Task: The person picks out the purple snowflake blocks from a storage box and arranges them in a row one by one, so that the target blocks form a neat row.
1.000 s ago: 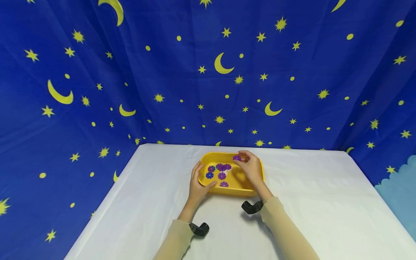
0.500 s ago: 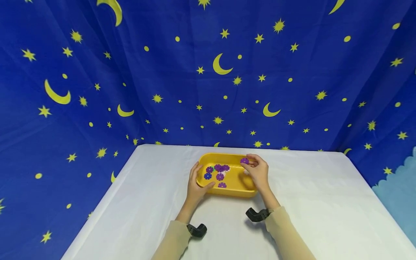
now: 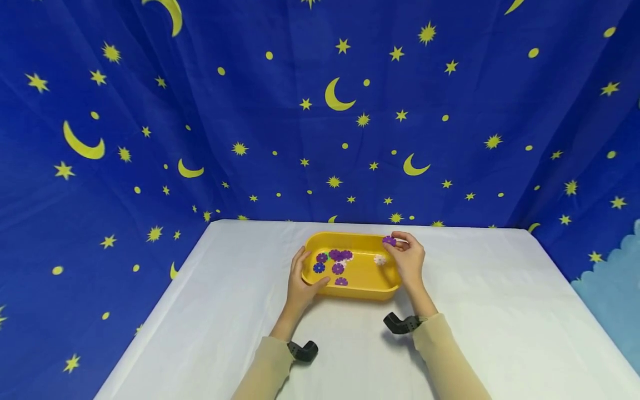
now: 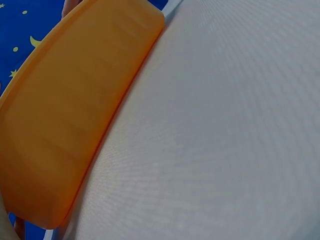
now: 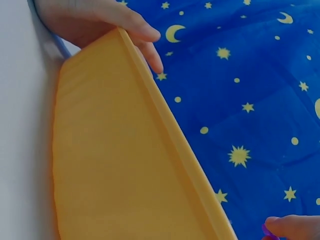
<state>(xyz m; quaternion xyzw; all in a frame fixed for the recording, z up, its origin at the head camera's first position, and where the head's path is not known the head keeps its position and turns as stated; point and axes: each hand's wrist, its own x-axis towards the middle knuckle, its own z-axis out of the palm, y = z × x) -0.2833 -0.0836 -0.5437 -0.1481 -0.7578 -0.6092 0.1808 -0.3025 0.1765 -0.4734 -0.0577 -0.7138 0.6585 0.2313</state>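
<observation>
My left hand (image 3: pixel 300 289) holds the left end of a yellow plastic tub (image 3: pixel 364 276), its thumb over the front rim and its fingers along the left side. Above the tub's right end, my right hand (image 3: pixel 410 265) pinches a purple notched plastic disc (image 3: pixel 388 240) between thumb and fingers. Inside at the left lie several purple discs (image 3: pixel 338 269) and a blue disc (image 3: pixel 319 268), with bits of white and green partly covered among them. A white disc (image 3: pixel 380 259) lies apart on the right. In the right wrist view, the pinched purple disc (image 5: pixel 268 231) shows only partly.
The tub stands on a table with a white cloth (image 3: pixel 500 311). A blue curtain (image 3: pixel 280 122) with yellow moons and stars hangs behind and at the sides. Each wrist carries a black camera mount (image 3: pixel 400 323). A light-blue scalloped shape (image 3: pixel 610 289) is at the right.
My right hand has moved right with the purple disc, from over the tub's back toward its right end, uncovering the white disc. My left hand keeps its hold on the tub.
</observation>
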